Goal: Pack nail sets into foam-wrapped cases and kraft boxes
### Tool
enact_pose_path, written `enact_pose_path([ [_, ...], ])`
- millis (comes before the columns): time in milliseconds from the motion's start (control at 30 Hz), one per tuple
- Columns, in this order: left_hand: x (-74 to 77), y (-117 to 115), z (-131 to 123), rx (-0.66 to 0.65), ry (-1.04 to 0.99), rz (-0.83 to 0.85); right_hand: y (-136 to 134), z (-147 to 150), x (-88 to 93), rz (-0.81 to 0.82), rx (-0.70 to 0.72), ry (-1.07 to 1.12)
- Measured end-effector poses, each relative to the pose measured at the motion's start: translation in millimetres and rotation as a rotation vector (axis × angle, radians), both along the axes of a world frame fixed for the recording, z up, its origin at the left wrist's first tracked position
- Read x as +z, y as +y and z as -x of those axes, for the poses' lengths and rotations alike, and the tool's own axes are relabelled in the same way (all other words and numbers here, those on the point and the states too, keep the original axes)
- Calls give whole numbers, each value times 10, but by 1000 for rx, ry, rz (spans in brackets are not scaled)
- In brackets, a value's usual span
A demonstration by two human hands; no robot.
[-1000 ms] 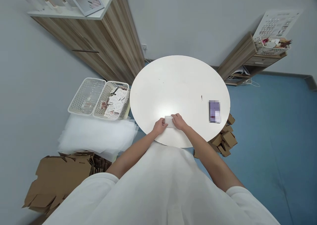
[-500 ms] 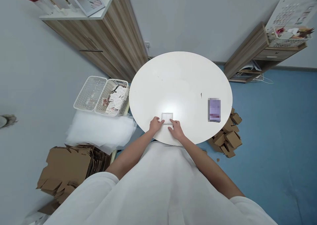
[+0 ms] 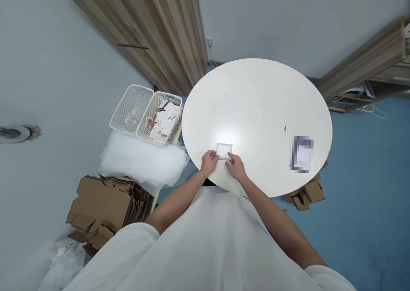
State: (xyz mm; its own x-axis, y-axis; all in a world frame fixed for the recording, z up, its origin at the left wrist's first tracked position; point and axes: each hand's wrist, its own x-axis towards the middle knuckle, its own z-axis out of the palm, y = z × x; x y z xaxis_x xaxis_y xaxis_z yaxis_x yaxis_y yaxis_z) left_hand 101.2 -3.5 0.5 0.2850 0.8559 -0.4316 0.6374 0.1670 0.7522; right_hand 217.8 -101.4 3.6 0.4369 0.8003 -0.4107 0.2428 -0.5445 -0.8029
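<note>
White packet (image 3: 224, 149), long axis crosswise.
Left fingers (image 3: 212, 153) at left edge, pinch unclear; right fingers (image 3: 232, 156) spread, touching near-right corner.

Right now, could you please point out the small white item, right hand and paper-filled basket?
Small white item (image 3: 224, 149): head view, its middle.
Right hand (image 3: 237, 168): head view, back of the hand.
Paper-filled basket (image 3: 146, 126): head view, inner left mesh wall.

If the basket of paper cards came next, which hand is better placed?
Probably the left hand: it is at the left of the white box, nearer the basket; the right hand, at the box's right, is farther.
</note>
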Motion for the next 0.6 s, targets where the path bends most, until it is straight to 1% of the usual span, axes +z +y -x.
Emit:
enact_pose_path([
  [133,-11,389,199,14,-19,-52,439,192,40,15,-23,20],
  [300,-24,1053,439,41,-35,-124,1157,436,95,39,-23,32],
  [400,-40,1417,524,55,-55,-162,1561,539,103,40,-49,51],
  [500,-76,1663,552,62,-96,-179,1857,593,89,20,-90,71],
  [600,-125,1779,556,40,-163,-194,2007,611,71,11,-132,81],
])
